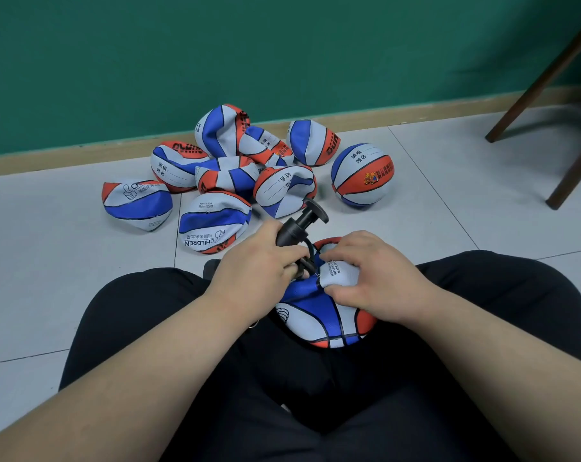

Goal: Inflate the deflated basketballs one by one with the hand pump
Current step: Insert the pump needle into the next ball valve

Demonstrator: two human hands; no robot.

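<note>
Two hands at frame centre, I note: left hand [259, 261] grips hand pump [299, 225], right hand [375, 271] pinches deflated basketball [319, 311].

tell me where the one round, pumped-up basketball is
In the head view, the inflated basketball sits on the floor tiles at the right edge of the pile of deflated basketballs, between it and the dark wooden legs.

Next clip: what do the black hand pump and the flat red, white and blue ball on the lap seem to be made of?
The black hand pump looks like hard moulded plastic, smooth with a dull sheen on its T-handle. The flat red, white and blue ball is probably soft rubber, matte; it folds and creases where the right hand pinches it.
</note>
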